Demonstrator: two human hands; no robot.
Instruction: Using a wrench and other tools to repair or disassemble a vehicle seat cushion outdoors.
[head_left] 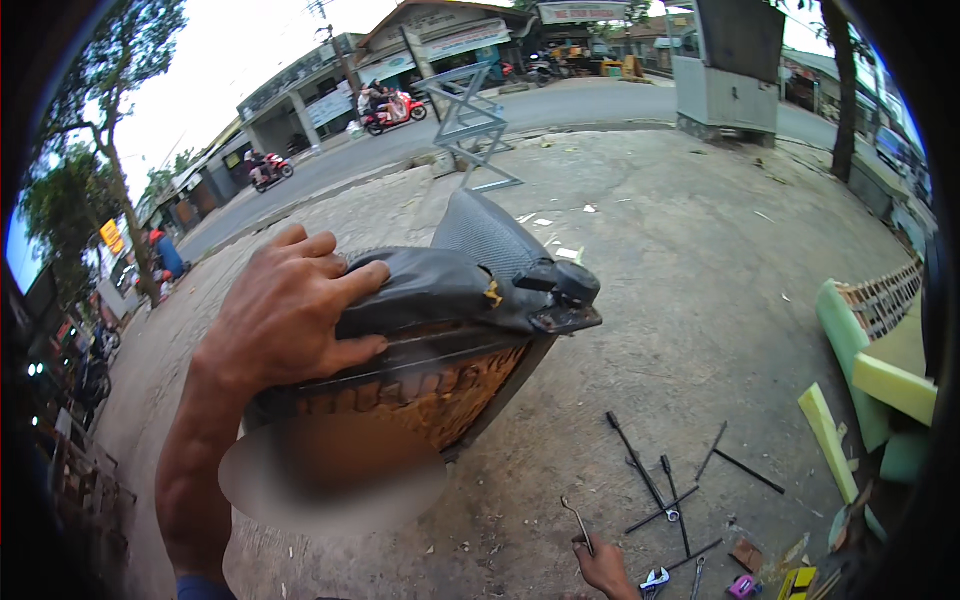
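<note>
A black vehicle seat (410, 295) is tilted in front of me, its torn cover showing worn brown padding and wire springs (420, 395) on the near side. My left hand (290, 310) rests over its upper edge, fingers spread on the black cover and thumb lower down. A dark knob-like fitting (575, 285) juts from the seat's right end. Low in the view, my right hand (606, 570) closes around a thin bent metal tool (574, 518) pointing up; its exact kind cannot be made out. A blurred oval patch hides part of the seat's lower left.
Right of my right hand, black wrench bars (635, 455), an adjustable wrench (655, 578) and a pink tape measure (743, 586) lie on concrete. Farther right are green and yellow foam pieces (895, 385). A grey scissor-shaped metal frame (470, 130) stands ahead; motorbikes ride the road beyond.
</note>
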